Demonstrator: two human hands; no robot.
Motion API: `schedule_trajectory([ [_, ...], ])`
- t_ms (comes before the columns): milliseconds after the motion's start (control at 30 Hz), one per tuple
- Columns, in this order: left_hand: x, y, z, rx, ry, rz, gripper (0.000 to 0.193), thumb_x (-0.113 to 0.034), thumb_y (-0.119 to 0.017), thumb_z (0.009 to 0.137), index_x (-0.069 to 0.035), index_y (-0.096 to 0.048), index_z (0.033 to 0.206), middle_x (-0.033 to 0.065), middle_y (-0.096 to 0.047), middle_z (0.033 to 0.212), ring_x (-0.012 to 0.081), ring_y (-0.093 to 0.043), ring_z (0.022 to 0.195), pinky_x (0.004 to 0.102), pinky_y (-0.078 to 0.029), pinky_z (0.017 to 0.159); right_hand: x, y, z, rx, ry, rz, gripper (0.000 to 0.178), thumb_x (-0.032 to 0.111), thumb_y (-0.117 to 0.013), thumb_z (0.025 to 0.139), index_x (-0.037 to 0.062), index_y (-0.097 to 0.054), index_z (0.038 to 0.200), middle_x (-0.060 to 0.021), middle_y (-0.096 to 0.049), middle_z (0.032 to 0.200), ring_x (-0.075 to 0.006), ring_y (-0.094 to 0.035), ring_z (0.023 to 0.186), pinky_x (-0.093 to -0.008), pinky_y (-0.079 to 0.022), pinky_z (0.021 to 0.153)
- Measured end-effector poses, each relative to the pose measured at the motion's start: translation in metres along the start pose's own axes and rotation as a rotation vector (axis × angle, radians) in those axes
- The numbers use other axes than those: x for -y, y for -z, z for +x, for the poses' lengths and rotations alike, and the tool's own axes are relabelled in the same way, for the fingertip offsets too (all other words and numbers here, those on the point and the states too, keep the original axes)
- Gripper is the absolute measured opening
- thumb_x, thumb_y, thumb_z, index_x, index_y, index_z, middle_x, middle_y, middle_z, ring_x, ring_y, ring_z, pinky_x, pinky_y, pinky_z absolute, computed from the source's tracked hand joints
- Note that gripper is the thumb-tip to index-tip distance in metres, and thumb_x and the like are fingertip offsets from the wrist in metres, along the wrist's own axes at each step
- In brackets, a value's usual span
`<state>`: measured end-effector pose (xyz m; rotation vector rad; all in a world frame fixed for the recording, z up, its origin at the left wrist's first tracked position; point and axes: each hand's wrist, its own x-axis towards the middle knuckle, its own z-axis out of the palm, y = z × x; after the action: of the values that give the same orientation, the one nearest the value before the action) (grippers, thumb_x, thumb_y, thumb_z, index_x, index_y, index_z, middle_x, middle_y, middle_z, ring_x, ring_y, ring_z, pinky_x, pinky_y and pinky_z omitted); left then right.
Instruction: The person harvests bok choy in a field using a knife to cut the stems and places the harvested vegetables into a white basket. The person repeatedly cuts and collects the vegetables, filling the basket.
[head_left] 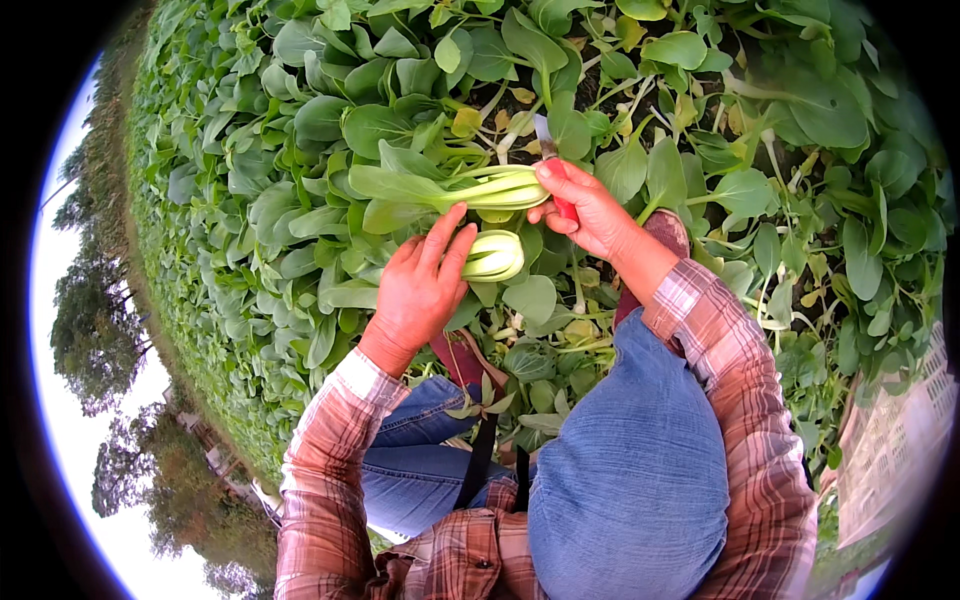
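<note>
Bed edge: leafy green crop (250, 205) crowds the L & far side; its outer L edge curves off toward trees (95, 330).
Near edge: jeans (630, 450) close in the near side, R knee well fwd; R shoe (668, 232) just beside R wrist.
R edge: pale slatted crate (890, 430) at far R, well apart from hands.
Open room: mostly above the leaves; R of the hands the growth is thinner, w/ yellowed leaves & stalks.
Upper bok choy (500, 188): btwn hands, above the bed; long axis abt L–R, pale base R, leaves L.
Lower bok choy (495, 257): just nearer the body, partly under L fingers; same lie, base R.
Knife (562, 190): red handle, blade pointing away from body, slightly L.
R hand (592, 212): grip closed, thumb & fingers on knife handle and upper base.
L hand (425, 285): fingers part-bent over lower bunch, tips by upper stems; thumb hidden, can't tell how firm the grip.
</note>
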<state>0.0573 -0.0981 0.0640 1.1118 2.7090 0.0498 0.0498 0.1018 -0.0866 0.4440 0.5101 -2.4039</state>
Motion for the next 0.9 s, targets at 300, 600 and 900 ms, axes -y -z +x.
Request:
schedule_trajectory([
  [300, -0.038, 0.042, 0.031, 0.111, -0.048, 0.009, 0.07, -0.014, -0.073, 0.059, -0.006, -0.049, 0.124, 0.0147, -0.053, 0.123, 0.0294, -0.056, 0.11, 0.0428, -0.046, 0.09, -0.003, -0.017, -0.048, -0.01, 0.018, -0.274, 0.023, 0.021, -0.062, 0.089, 0.0088, -0.052, 0.104, 0.0, -0.057, 0.086, -0.0053, -0.052, 0.063, -0.0172, -0.03, 0.044],
  [600, 0.002, 0.021, 0.061, 0.286, 0.139, -0.113, 0.074, -0.014, -0.072, 0.06, -0.005, -0.046, 0.129, 0.0136, -0.047, 0.128, 0.0324, -0.06, 0.096, 0.0404, -0.05, 0.082, 0.001, -0.003, 0.006, -0.212, 0.205, -1.124, 0.029, 0.024, -0.038, 0.097, -0.0024, -0.048, 0.105, -0.0151, -0.06, 0.076, -0.0232, -0.06, 0.051, -0.037, -0.048, 0.056],
  [900, 0.042, -0.002, 0.053, 0.509, 0.368, 0.079, 0.07, -0.016, -0.071, 0.06, -0.012, -0.051, 0.127, 0.0199, -0.037, 0.138, 0.036, -0.061, 0.097, 0.0399, -0.052, 0.082, -0.009, -0.004, 0.064, -0.25, -0.079, -1.27, 0.028, 0.021, -0.042, 0.097, -0.0051, -0.049, 0.105, -0.0175, -0.061, 0.08, -0.0244, -0.062, 0.052, -0.0368, -0.05, 0.054],
])
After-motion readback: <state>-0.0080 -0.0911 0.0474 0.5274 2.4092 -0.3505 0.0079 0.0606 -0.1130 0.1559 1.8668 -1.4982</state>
